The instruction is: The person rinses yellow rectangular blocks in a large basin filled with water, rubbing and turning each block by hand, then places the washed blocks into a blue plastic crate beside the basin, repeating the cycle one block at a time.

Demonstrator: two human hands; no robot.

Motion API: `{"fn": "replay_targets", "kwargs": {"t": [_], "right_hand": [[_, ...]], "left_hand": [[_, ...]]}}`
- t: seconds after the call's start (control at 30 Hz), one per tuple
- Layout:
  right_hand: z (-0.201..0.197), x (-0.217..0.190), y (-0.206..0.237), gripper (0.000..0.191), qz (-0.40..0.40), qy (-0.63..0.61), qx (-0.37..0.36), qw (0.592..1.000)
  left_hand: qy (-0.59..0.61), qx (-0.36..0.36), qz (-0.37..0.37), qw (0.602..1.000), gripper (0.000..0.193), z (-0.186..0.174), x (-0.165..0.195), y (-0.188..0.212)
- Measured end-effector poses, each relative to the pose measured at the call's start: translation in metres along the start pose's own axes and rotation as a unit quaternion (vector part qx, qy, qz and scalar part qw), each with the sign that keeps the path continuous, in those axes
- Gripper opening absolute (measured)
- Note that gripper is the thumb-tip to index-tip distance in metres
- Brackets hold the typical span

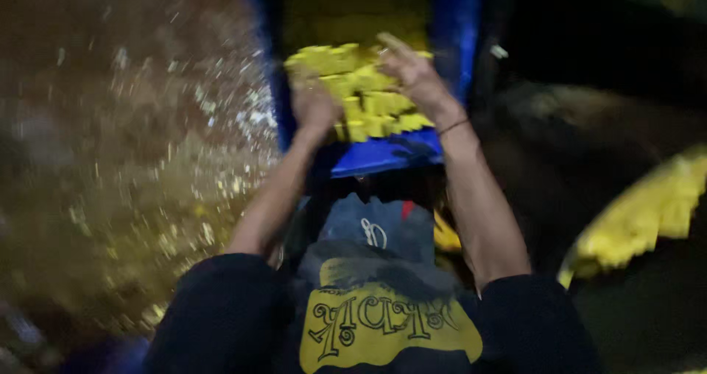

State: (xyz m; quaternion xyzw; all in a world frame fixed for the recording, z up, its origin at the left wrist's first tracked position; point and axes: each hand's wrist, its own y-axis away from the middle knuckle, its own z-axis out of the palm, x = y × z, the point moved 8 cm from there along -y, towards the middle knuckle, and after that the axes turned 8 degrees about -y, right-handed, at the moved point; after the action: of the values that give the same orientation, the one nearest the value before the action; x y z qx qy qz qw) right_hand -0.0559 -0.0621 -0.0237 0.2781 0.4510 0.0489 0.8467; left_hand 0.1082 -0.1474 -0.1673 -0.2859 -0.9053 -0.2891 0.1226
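Observation:
A heap of small yellow pieces (368, 94) lies in a blue tray or chute (383, 156) in front of me. My left hand (313, 109) rests on the heap's left side, fingers curled into the pieces. On the right side my right hand (412, 72) is pressed against the heap, fingers spread; a thin band circles that wrist. The picture is blurred, so whether either hand grips any pieces is unclear. My dark sleeves and a shirt with a yellow print fill the bottom.
Brown ground (125, 160) strewn with small yellow and white bits lies to the left. Another pile of yellow pieces (641, 219) sits at the right edge. The blue tray has raised blue side walls (453, 28). The right background is dark.

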Motion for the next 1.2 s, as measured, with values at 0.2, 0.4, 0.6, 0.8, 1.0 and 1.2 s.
{"fn": "replay_targets", "kwargs": {"t": [0.2,0.4,0.6,0.8,1.0,1.2], "right_hand": [[-0.008,-0.049,0.225,0.064,-0.175,0.079,0.096,0.977],[-0.123,-0.056,0.502,0.043,-0.304,0.014,0.440,0.845],[-0.287,0.143,0.514,0.037,0.131,0.374,0.460,0.794],[-0.307,0.200,0.477,0.035,0.175,0.463,0.434,0.753],[-0.335,0.186,0.481,0.032,0.102,0.409,0.402,0.813],[-0.416,0.114,0.519,0.030,-0.076,0.208,0.374,0.901]], "left_hand": [[0.170,0.189,0.162,0.954,0.081,-0.058,0.192,0.002],[0.282,-0.103,0.570,0.765,0.055,-0.015,0.515,0.218],[-0.329,-0.206,0.710,0.587,0.047,0.200,0.556,0.347],[-0.449,-0.241,0.665,0.546,0.044,0.303,0.527,0.319],[-0.450,-0.279,0.639,0.558,0.042,0.310,0.530,0.306],[-0.374,-0.298,0.611,0.631,0.039,0.295,0.543,0.269]]}}
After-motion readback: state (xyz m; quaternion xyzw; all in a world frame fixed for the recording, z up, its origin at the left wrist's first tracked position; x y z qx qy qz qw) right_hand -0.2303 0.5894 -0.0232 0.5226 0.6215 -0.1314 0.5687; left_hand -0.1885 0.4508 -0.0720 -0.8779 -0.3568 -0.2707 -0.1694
